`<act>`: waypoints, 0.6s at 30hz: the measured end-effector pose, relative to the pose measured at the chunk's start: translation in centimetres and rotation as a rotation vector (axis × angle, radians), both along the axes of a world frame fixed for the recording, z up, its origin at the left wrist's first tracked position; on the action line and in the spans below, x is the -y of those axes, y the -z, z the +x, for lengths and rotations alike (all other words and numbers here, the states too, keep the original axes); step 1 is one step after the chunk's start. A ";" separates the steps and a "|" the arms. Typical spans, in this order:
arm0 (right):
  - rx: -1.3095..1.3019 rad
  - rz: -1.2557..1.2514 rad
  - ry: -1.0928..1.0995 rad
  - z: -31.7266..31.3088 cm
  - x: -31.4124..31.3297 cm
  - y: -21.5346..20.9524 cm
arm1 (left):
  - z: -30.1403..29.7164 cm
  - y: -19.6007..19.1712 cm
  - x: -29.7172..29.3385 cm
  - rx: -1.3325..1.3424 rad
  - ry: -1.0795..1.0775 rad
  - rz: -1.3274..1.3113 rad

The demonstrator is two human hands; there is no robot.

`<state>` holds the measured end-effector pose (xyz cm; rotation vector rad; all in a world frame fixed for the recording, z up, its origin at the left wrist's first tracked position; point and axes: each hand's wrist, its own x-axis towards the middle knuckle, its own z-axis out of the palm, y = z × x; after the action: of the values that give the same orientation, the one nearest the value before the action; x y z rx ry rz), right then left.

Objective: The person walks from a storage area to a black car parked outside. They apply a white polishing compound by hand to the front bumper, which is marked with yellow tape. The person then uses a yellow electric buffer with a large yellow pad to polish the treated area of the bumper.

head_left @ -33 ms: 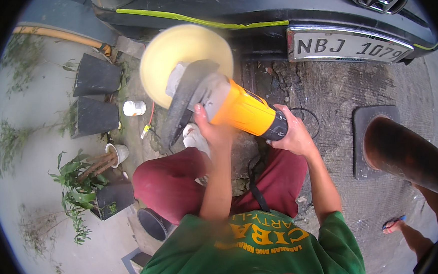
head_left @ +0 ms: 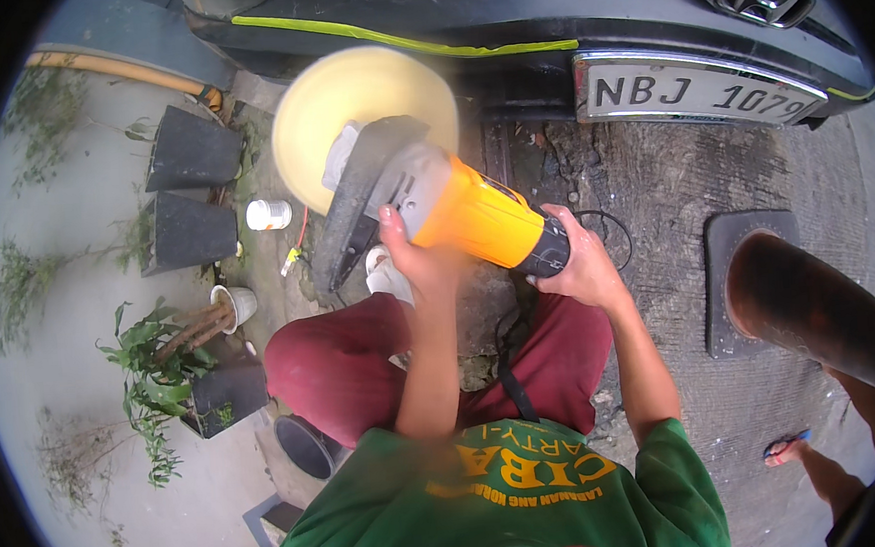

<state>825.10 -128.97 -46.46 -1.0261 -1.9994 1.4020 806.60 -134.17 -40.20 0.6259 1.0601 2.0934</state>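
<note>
Both my hands hold an orange and grey power polisher (head_left: 484, 215) above my bent knees. My left hand (head_left: 419, 267) is closed round the body near its dark guard (head_left: 349, 219), thumb up; part of its grip is hidden. At the black rear end, my right hand (head_left: 589, 264) wraps the housing. The large round cream polishing pad (head_left: 346, 89) looks blurred at its rim and overlaps the dark car bumper (head_left: 521, 83); whether it presses on the bumper I cannot tell. A strip of yellow-green tape (head_left: 393, 41) runs along the bumper above the pad.
Left stand dark planters (head_left: 189, 148), a white pot (head_left: 239, 308) with a plant, a white tub (head_left: 269, 215) and a black bucket (head_left: 306, 447). A black cord (head_left: 624, 237) loops beside my right hand. To the right are a dark traffic cone (head_left: 810, 301) and another person's foot (head_left: 787, 451).
The polisher and its pad have shifted slightly left, with both hands moving along on it. Everything else looks the same.
</note>
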 end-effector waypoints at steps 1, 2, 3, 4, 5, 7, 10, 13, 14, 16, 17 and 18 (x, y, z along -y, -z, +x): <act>0.003 -0.021 -0.006 -0.5 -0.1 -0.3 | -0.3 -0.1 0.2 -0.009 0.014 0.015; 0.007 -0.041 -0.009 -0.7 -0.1 -0.6 | -0.5 -0.1 0.2 -0.016 0.033 0.032; 0.048 -0.016 0.005 -0.3 -0.1 -0.6 | -0.3 0.0 0.0 -0.018 0.026 0.027; 0.064 -0.006 0.021 0.2 0.1 -0.5 | 0.4 0.2 0.0 -0.020 0.001 -0.007; 0.079 0.006 0.035 0.9 0.4 -0.3 | 0.9 0.3 0.1 -0.021 -0.026 -0.039; 0.122 0.082 0.093 2.8 1.2 0.4 | 2.2 3.2 0.2 0.106 0.009 -0.051; 0.113 0.034 0.179 5.8 2.7 0.2 | 4.8 5.8 0.9 0.107 0.073 -0.051; 0.199 0.050 0.251 8.7 3.8 1.1 | 8.0 5.1 0.6 0.132 0.132 -0.066; 0.181 0.030 0.256 9.0 4.1 1.2 | 8.5 6.2 0.7 0.169 0.133 -0.074; 0.150 -0.010 0.274 9.2 4.3 1.4 | 8.2 8.3 0.9 0.177 0.169 -0.092; 0.147 -0.015 0.279 9.0 4.4 1.4 | 8.1 8.4 0.9 0.169 0.143 -0.111; 0.131 0.003 0.260 8.5 4.4 1.5 | 7.9 8.5 0.9 0.160 0.116 -0.131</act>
<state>833.58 -133.33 -47.95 -1.3529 -1.8746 1.2210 814.49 -135.09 -48.70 0.4376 1.0357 1.9223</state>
